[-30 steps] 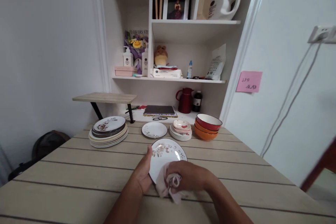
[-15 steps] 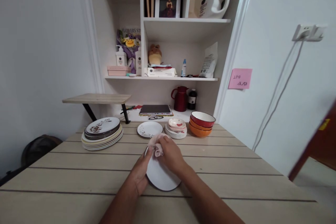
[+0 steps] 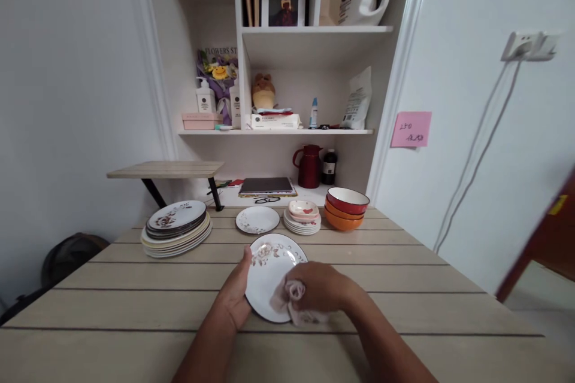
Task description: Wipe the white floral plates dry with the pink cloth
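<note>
A white plate with a floral rim (image 3: 269, 263) is held tilted above the wooden table (image 3: 404, 287). My left hand (image 3: 236, 296) grips its left edge, thumb on the face. My right hand (image 3: 317, 290) is closed on a crumpled pale pink cloth (image 3: 290, 299) pressed against the plate's lower right part. The near rim of the plate is hidden behind cloth and hand.
At the table's far side stand a tall stack of plates (image 3: 176, 228), a single small white plate (image 3: 257, 219), a stack of small dishes (image 3: 302, 219) and red and orange bowls (image 3: 347, 207). Shelves with bottles and a red jug (image 3: 309, 166) rise behind.
My right hand with the cloth has slid from the plate's far rim down to its near right side. The floral rim shows again. My left hand keeps its grip.
</note>
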`<state>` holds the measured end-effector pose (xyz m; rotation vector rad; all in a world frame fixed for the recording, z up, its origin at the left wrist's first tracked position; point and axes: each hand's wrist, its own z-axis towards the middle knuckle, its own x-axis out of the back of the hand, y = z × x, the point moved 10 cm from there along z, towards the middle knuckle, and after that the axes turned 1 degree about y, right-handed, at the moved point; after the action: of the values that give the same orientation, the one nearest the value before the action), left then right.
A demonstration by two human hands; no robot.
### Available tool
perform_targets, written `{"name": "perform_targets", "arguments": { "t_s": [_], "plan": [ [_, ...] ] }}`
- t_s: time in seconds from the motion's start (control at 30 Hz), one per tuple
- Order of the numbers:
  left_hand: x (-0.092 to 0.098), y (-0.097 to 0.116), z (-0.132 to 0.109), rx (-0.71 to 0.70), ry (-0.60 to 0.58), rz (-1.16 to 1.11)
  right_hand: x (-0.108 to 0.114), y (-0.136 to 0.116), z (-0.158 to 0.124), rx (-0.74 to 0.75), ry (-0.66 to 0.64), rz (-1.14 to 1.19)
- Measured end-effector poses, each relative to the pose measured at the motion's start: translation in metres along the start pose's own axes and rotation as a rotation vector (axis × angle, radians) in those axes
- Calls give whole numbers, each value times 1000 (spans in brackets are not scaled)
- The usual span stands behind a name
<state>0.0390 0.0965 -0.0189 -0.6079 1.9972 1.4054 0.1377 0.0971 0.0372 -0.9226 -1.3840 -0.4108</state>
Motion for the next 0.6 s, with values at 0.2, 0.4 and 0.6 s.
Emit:
{"name": "perform_targets", "arguments": {
  "t_s": [0.2, 0.4, 0.6],
  "plan": [
    [5, 4, -1, -94, 81, 81, 34, 32, 17, -317, 400, -18],
    [-5, 3, 2, -136, -10, 66, 32, -16, 42, -64, 482, -35],
    [2, -3, 4, -62, -21, -26, 8, -61, 30, 349, 379, 33]
  ]
}}
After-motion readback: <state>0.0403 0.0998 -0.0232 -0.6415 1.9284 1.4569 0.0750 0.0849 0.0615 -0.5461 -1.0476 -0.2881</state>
